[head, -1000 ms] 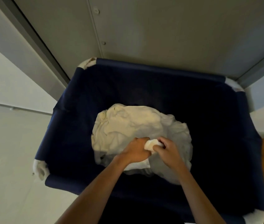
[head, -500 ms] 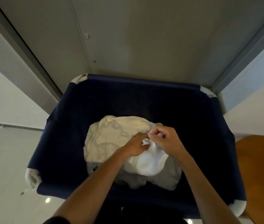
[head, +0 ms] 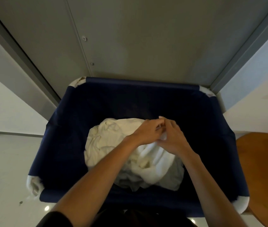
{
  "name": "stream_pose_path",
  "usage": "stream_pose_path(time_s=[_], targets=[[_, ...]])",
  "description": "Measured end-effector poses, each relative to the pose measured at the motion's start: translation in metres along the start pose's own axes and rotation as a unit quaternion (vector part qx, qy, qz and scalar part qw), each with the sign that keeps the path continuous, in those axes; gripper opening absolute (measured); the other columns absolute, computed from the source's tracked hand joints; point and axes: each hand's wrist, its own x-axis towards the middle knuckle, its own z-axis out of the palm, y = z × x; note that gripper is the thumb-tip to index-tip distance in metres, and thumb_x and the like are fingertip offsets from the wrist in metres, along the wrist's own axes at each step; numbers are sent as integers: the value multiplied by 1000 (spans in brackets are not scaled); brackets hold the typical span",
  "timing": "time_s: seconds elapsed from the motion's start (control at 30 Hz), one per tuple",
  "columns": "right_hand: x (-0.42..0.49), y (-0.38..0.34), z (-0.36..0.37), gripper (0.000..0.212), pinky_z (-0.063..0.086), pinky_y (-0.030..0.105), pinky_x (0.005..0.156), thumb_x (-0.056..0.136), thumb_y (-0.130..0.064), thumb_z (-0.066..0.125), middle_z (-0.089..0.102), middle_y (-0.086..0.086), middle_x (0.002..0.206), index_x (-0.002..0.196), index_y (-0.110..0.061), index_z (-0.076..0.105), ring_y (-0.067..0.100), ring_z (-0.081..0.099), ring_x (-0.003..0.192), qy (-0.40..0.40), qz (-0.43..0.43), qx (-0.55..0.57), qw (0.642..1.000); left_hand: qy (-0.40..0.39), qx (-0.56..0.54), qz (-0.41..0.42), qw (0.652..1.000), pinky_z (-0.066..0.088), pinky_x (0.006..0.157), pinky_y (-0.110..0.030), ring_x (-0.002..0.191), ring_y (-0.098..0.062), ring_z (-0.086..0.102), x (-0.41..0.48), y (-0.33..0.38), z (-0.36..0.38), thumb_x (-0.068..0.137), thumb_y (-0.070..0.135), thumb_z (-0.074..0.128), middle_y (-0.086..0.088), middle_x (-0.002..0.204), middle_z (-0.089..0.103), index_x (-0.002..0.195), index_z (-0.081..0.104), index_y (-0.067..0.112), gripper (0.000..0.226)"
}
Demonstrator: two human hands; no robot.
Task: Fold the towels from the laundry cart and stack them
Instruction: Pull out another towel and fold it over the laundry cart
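The left hand (head: pixel 148 131) and the right hand (head: pixel 173 139) meet over the blue cart (head: pixel 61 145). Each grip pinches the top of a white towel (head: pixel 153 159). The towel rests on the cream pile (head: pixel 110 140) inside the cart.

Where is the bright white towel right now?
Head view: the bright white towel sits centre-right in the navy fabric laundry cart, beside the cream towel heap, pinched by left hand and right hand.
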Motion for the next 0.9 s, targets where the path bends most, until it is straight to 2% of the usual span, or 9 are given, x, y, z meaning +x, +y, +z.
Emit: stream_pose_path(time_s=[0.07,0.17,0.23,0.37,0.5,0.57,0.63,0.77,0.9], targets=[[6,-6,6,37,54,30,79,87,-18,60,62,4,109,122,-16,50,18,62,94,11,16,88,996,-2,-24,4,1000,42,56,-21,60,-7,49,-1,3,-2,92,10,51,3,68,56,78,52,15,15],[8,-12,10,5,46,22,59,89,-9,54,63,5,81,92,-9,57,19,60,73,38,-13,66,997,0,-123,-36,992,38,58,-18,63,-6,45,-10,-4,-8,83,15,61,7,68,50,70,46,21,21],[8,-13,13,4,48,25,60,87,-8,56,63,5,80,89,-7,59,19,60,72,51,-26,67,996,-13,-144,-58,988,38,58,-22,64,-8,42,-15,-11,-12,78,16,61,5,70,47,74,41,21,21],[1,-22,6,8,46,20,57,78,-3,59,64,3,78,84,-8,60,13,59,69,60,-43,121,990,-24,-50,-81,995,39,57,-20,65,-9,46,-17,-27,-10,82,7,61,6,75,49,90,43,18,23],[-13,-39,-16,12,42,9,56,75,2,57,64,-2,75,79,-9,58,2,57,70,93,-73,197,973,18,-4,-93,996,38,60,-15,76,-10,51,-13,-39,-6,86,12,61,9,86,51,91,48,20,16],[-18,-46,-27,14,44,10,58,77,3,57,63,-4,75,79,-10,59,1,58,70,121,-88,228,962,42,19,-111,993,35,61,-15,80,-12,50,-13,-49,-5,86,9,56,5,97,50,90,46,25,19],[-22,-49,-35,14,46,13,58,78,4,58,63,-4,74,79,-10,59,6,59,70,149,-101,246,953,54,45,-134,988,40,68,-20,87,-18,54,-14,-59,-4,88,6,50,0,105,51,101,51,22,20],[-20,-40,-36,14,43,14,54,76,5,57,59,-2,70,77,-10,57,12,55,67,175,-95,213,957,85,85,-184,976,48,73,-32,93,-28,62,-17,-73,-13,96,11,42,-10,102,63,109,59,12,22],[-6,-20,-17,15,46,19,59,77,-2,57,59,-6,76,82,-17,55,9,56,69,144,-32,121,982,120,79,-137,980,50,76,-34,93,-26,62,-15,-64,-26,92,8,42,-8,100,67,104,63,11,25]])
